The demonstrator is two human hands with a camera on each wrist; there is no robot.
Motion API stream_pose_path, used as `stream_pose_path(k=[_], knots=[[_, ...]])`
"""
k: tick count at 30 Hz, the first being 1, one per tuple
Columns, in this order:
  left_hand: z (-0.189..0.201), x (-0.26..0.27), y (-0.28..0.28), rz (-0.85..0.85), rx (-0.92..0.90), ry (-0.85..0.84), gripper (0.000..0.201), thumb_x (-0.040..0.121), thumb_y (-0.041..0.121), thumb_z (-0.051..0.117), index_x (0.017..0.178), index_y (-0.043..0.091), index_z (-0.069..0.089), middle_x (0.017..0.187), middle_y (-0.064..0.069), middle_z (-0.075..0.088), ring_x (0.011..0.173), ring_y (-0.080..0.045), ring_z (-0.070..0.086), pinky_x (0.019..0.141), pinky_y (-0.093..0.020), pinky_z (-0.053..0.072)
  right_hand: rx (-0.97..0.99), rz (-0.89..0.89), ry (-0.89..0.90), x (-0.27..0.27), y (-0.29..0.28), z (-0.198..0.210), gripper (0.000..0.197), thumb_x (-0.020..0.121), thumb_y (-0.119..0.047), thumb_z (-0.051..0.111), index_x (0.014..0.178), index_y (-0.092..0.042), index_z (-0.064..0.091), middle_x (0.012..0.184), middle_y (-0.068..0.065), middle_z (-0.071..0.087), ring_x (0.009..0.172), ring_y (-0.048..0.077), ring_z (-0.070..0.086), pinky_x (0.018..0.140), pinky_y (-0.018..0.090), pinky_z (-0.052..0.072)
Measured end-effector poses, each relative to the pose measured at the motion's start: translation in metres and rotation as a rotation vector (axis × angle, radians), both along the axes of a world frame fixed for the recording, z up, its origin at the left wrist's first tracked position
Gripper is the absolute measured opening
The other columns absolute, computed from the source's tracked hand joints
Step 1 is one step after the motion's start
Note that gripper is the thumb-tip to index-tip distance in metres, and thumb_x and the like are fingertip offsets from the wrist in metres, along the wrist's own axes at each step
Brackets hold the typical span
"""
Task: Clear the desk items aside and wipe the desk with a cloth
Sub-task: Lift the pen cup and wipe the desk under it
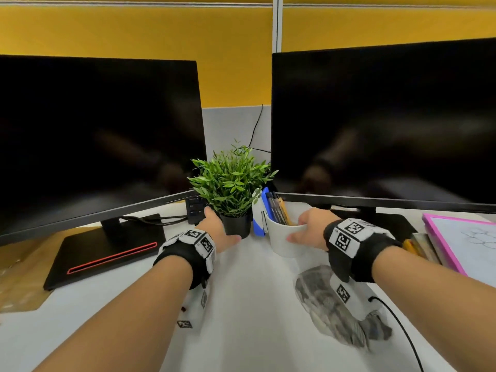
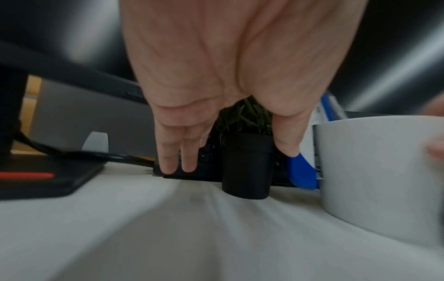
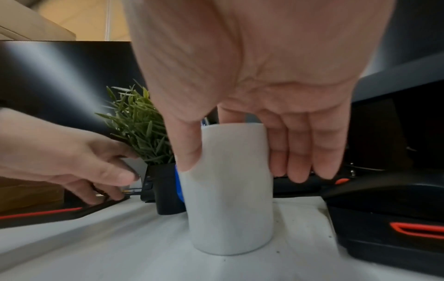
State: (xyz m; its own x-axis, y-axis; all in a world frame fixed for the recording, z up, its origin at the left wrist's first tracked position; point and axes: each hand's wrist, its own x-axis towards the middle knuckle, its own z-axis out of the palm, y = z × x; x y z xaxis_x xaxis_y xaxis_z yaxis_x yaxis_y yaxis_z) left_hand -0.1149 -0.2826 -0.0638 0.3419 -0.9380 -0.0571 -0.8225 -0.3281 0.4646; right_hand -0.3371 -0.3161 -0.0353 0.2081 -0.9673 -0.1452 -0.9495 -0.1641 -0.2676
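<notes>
Between two dark monitors, on the white desk (image 1: 241,304), the right hand (image 1: 311,229) wraps thumb and fingers around a white cylindrical pen cup (image 1: 284,237), probably to shift it aside. The left hand (image 1: 214,226) reaches with straight, spread fingers either side of a small green plant in a black pot (image 1: 236,224), not yet gripping. A crumpled grey cloth (image 1: 335,310) lies near the right wrist, likely waiting for wiping.

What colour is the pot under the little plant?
Black: the plant pot is plain black, clearest in the head view.
</notes>
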Motion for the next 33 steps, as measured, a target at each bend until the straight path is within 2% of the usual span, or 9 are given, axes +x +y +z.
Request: stream_pose_path(k=[4, 11, 13, 16, 19, 24, 28, 30, 33], knots=[[-0.004, 0.002, -0.030, 0.029, -0.025, 0.110, 0.123, 0.074, 0.042, 0.077, 0.149, -0.001, -0.010, 0.153, -0.013, 0.020, 0.139, -0.027, 0.033, 0.112, -0.031, 0.030, -0.002, -0.030, -0.001, 0.002, 0.002, -0.005, 0.065, 0.071, -0.062, 0.068, 0.117, -0.017, 0.061, 0.105, -0.001, 0.063, 0.091, 0.015, 0.059, 0.075, 0.025, 0.049], [-0.018, 0.001, -0.049, 0.087, -0.159, 0.144, 0.109, 0.068, 0.048, 0.080, 0.148, 0.008, 0.017, 0.145, -0.012, 0.027, 0.137, -0.027, 0.034, 0.111, -0.030, 0.030, -0.083, -0.018, -0.042, 0.000, 0.014, 0.003, 0.046, 0.059, -0.061, 0.077, 0.058, -0.020, 0.056, 0.060, -0.006, 0.053, 0.059, 0.008, 0.050, 0.046, 0.020, 0.033], [-0.015, 0.003, -0.040, 0.045, -0.040, 0.010, 0.096, 0.070, 0.054, 0.075, 0.144, 0.009, 0.033, 0.141, -0.011, 0.039, 0.131, -0.027, 0.042, 0.105, -0.030, 0.037, -0.087, 0.010, -0.039, -0.002, 0.022, 0.004, 0.047, 0.057, -0.062, 0.077, 0.058, -0.018, 0.061, 0.060, -0.006, 0.055, 0.060, 0.008, 0.052, 0.047, 0.020, 0.035], [-0.007, 0.007, -0.017, -0.062, 0.113, -0.043, 0.064, 0.082, 0.040, 0.069, 0.132, 0.006, 0.050, 0.127, -0.010, 0.056, 0.120, -0.025, 0.053, 0.093, -0.027, 0.044, -0.071, 0.044, -0.072, -0.006, 0.037, 0.007, 0.050, 0.057, -0.062, 0.077, 0.072, -0.014, 0.073, 0.066, -0.005, 0.060, 0.064, 0.008, 0.055, 0.049, 0.018, 0.039], [0.003, 0.013, 0.015, -0.100, 0.180, -0.048, 0.076, 0.078, 0.045, 0.073, 0.138, 0.008, 0.044, 0.129, -0.006, 0.056, 0.116, -0.021, 0.055, 0.096, -0.028, 0.046, -0.084, 0.076, -0.089, -0.008, 0.059, 0.012, 0.051, 0.058, -0.061, 0.078, 0.078, -0.014, 0.074, 0.074, -0.002, 0.065, 0.072, 0.009, 0.061, 0.056, 0.020, 0.046], [0.031, -0.007, 0.070, -0.320, 0.185, 0.378, 0.077, 0.077, 0.041, 0.076, 0.140, 0.022, 0.037, 0.125, 0.003, 0.057, 0.106, -0.012, 0.062, 0.084, -0.033, 0.057, -0.116, 0.107, -0.134, -0.003, 0.095, 0.021, 0.048, 0.055, -0.061, 0.079, 0.061, -0.016, 0.065, 0.057, -0.006, 0.053, 0.061, 0.011, 0.053, 0.053, 0.023, 0.042], [0.052, -0.040, 0.101, -0.404, 0.060, 0.406, 0.061, 0.071, 0.035, 0.082, 0.120, 0.035, 0.045, 0.107, 0.013, 0.056, 0.098, -0.006, 0.060, 0.081, -0.041, 0.059, -0.122, 0.120, -0.212, 0.006, 0.129, 0.024, 0.043, 0.051, -0.054, 0.084, 0.060, -0.020, 0.059, 0.053, -0.007, 0.047, 0.053, 0.009, 0.047, 0.047, 0.022, 0.038], [0.056, -0.046, 0.110, -0.431, 0.010, 0.409, 0.072, 0.067, 0.030, 0.086, 0.122, 0.032, 0.040, 0.108, 0.014, 0.058, 0.094, -0.007, 0.062, 0.082, -0.042, 0.059, -0.107, 0.104, -0.285, 0.005, 0.140, 0.024, 0.040, 0.051, -0.053, 0.084, 0.057, -0.023, 0.058, 0.052, -0.009, 0.048, 0.053, 0.007, 0.049, 0.048, 0.021, 0.040], [0.059, -0.047, 0.119, -0.478, -0.040, 0.308, 0.101, 0.057, 0.031, 0.092, 0.134, 0.024, 0.028, 0.121, 0.015, 0.053, 0.108, -0.006, 0.056, 0.088, -0.024, 0.049, -0.135, 0.140, -0.322, -0.001, 0.149, 0.026, 0.040, 0.052, -0.053, 0.084, 0.051, -0.023, 0.057, 0.051, -0.008, 0.049, 0.053, 0.007, 0.047, 0.049, 0.022, 0.037]])
